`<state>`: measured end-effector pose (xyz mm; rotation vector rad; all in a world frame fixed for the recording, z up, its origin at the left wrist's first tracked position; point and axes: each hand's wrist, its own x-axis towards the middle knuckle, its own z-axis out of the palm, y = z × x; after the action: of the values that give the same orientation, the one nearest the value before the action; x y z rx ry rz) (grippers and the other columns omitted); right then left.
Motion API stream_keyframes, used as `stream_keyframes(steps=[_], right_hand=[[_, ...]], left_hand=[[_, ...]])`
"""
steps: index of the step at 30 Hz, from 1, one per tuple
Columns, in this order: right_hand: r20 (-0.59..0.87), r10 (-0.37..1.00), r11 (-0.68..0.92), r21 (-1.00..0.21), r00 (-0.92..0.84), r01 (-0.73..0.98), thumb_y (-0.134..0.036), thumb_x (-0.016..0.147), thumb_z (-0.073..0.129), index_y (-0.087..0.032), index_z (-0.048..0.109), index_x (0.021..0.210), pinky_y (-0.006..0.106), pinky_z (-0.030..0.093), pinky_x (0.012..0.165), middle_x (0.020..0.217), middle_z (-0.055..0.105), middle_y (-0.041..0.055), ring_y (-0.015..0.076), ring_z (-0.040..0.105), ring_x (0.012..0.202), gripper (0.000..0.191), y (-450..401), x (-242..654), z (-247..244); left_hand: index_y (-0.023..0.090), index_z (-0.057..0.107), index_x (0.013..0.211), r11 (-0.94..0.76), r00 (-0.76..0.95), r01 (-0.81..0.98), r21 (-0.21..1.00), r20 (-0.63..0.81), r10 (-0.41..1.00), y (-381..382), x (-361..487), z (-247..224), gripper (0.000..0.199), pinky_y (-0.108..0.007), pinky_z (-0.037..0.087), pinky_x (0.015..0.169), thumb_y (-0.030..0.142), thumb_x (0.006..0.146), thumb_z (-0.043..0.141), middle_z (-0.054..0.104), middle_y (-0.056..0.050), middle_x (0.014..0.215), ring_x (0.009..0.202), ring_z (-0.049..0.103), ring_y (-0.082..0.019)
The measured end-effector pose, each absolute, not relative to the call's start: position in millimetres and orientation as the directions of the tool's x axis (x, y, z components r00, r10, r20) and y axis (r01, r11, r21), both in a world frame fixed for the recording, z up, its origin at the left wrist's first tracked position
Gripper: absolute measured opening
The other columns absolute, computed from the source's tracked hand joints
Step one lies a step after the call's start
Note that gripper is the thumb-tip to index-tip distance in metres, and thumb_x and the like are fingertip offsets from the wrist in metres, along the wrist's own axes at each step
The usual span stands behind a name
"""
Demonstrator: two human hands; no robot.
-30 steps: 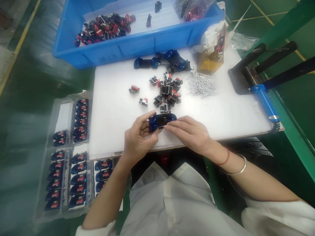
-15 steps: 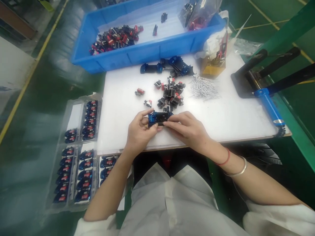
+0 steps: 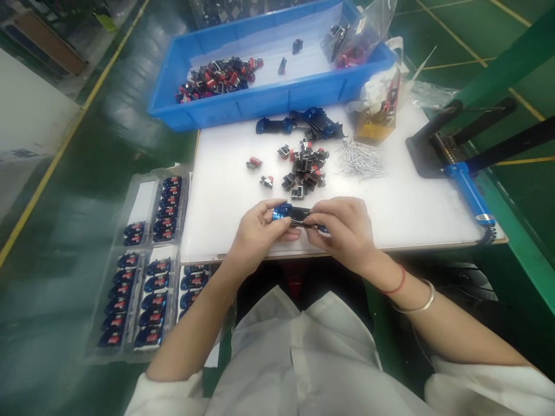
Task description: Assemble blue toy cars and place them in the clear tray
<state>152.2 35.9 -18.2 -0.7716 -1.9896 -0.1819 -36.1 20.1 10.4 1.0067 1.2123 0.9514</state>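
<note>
Just above the front edge of the white worktable (image 3: 403,219), 2 bare hands hold a glossy blue-and-black moulded piece (image 3: 295,215) level between them. The left hand (image 3: 260,231) grips its blue end with curled fingers, and the right hand (image 3: 342,231) pinches the other end, its fingers (image 3: 333,211) covering most of that side. Neither hand has let go. A red string bracelet (image 3: 395,283) and a silver bangle (image 3: 418,303) circle the right wrist, and a white coat (image 3: 295,352) shows below the worktable. Toward the worktable's middle lies a heap of small black-and-red switches (image 3: 303,171), with 2 loose switches (image 3: 260,171) to its left. To the heap's right sits a scatter of metal pins (image 3: 359,160). Blue moulded parts (image 3: 312,122) lie near the far edge, beside a yellow-and-brown box (image 3: 373,124). Past that edge stands a blue plastic tray (image 3: 260,107) holding more switches. Clear blister trays (image 3: 151,283) filled with finished blue pieces sit off the left side, and a black-handled press (image 3: 433,150) stands at the right end.
</note>
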Motion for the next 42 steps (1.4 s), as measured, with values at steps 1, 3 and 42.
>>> stream_keyframes(steps=[1, 3, 42], right_hand=[[0.822, 0.459, 0.791, -0.204, -0.337, 0.577, -0.009, 0.087, 0.063, -0.023, 0.060, 0.093, 0.036, 0.048, 0.070, 0.088, 0.070, 0.0043, 0.0206, 0.063, 0.077, 0.016, 35, 153, -15], [0.802, 0.490, 0.794, -0.250, -0.340, 0.555, -0.006, 0.085, 0.063, -0.022, 0.059, 0.091, 0.037, 0.047, 0.068, 0.087, 0.069, 0.0050, 0.0213, 0.062, 0.077, 0.018, 31, 155, -8], [0.293, 0.947, 0.204, -0.867, 0.134, 0.455, -0.046, 0.088, 0.061, -0.023, 0.068, 0.093, 0.036, 0.053, 0.078, 0.094, 0.071, 0.0050, 0.0237, 0.065, 0.089, 0.025, 25, 238, 16]], left_hand=[[0.015, 0.062, 0.114, 0.261, 0.132, 0.035, 0.965, -0.264, 0.955, 18, -39, 13, 0.037, -0.031, 0.064, 0.062, 0.033, 0.083, 0.069, 0.071, -0.004, 0.082, 0.064, 0.071, -0.017], [0.018, 0.064, 0.115, 0.129, 0.146, 0.244, 0.961, -0.168, 0.975, 14, -46, 18, 0.038, -0.030, 0.061, 0.064, 0.039, 0.084, 0.069, 0.070, -0.006, 0.089, 0.071, 0.070, -0.018], [0.012, 0.072, 0.078, 0.331, 0.148, -0.108, 0.937, -0.314, 0.938, 22, -11, 8, 0.018, -0.019, 0.047, 0.050, 0.028, 0.071, 0.077, 0.065, 0.002, 0.067, 0.047, 0.058, -0.006]])
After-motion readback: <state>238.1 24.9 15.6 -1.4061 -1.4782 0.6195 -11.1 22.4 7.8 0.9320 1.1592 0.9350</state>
